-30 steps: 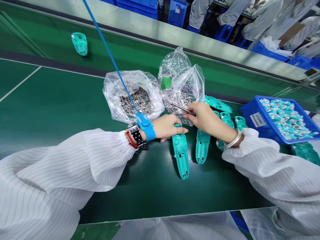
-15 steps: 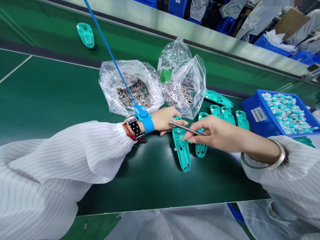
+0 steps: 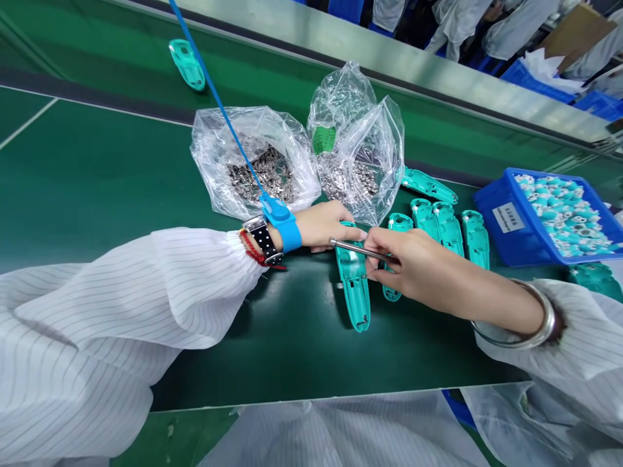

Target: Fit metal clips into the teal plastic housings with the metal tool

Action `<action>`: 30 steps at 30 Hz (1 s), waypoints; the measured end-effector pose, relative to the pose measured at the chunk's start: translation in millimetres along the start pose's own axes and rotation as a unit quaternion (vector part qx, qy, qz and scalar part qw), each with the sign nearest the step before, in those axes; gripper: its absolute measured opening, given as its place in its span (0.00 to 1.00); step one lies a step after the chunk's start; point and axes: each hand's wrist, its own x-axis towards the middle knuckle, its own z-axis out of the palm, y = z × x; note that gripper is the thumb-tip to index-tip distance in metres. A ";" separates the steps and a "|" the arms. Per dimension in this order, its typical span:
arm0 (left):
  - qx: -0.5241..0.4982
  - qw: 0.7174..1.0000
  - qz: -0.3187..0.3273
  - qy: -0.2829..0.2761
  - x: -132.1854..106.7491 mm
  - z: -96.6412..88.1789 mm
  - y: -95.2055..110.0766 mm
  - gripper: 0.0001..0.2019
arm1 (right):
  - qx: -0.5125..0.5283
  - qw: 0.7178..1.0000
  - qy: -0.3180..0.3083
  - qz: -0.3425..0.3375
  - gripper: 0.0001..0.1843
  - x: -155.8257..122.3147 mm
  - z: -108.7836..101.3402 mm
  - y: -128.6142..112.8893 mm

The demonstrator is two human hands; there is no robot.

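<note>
A long teal plastic shell (image 3: 356, 295) lies hollow side up on the green bench, its narrow end toward me. My left hand (image 3: 322, 224) is closed around its upper end, fingers bent over the edge. A thin metal rod (image 3: 354, 247) is pinched in my right hand (image 3: 406, 258), lying slantwise above the shell. The right fingertips are close to the shell's right edge; any small part between them is too small to make out. Under the right hand, another teal shell (image 3: 392, 293) is partly hidden.
Two clear plastic bags (image 3: 209, 152) (image 3: 389, 139) of small metal parts stand behind my hands. More teal shells (image 3: 450, 227) lie right, beside a blue bin (image 3: 511, 241) of white-and-teal pieces. A teal shell (image 3: 187, 65) sits on the conveyor belt. A blue cord (image 3: 214, 94) runs from my left wristband.
My right fingers have curled in closer around the rod and at the shell's right edge. The shell on the belt has shifted right. The left hand keeps its place on the shell.
</note>
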 end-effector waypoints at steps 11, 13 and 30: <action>0.006 1.000 -0.026 0.014 -6.0 1.1 8.6 0.17 | -0.195 0.978 -0.061 -0.047 0.10 -1.7 -7.1 -29.4; 0.017 0.999 -0.032 0.012 -6.0 1.1 9.6 0.18 | -0.227 0.969 -0.088 -0.047 0.11 1.4 -8.9 -37.3; 0.035 0.998 -0.043 0.033 -12.6 1.0 19.3 0.16 | -0.102 0.993 0.031 -0.051 0.05 0.5 12.9 -18.8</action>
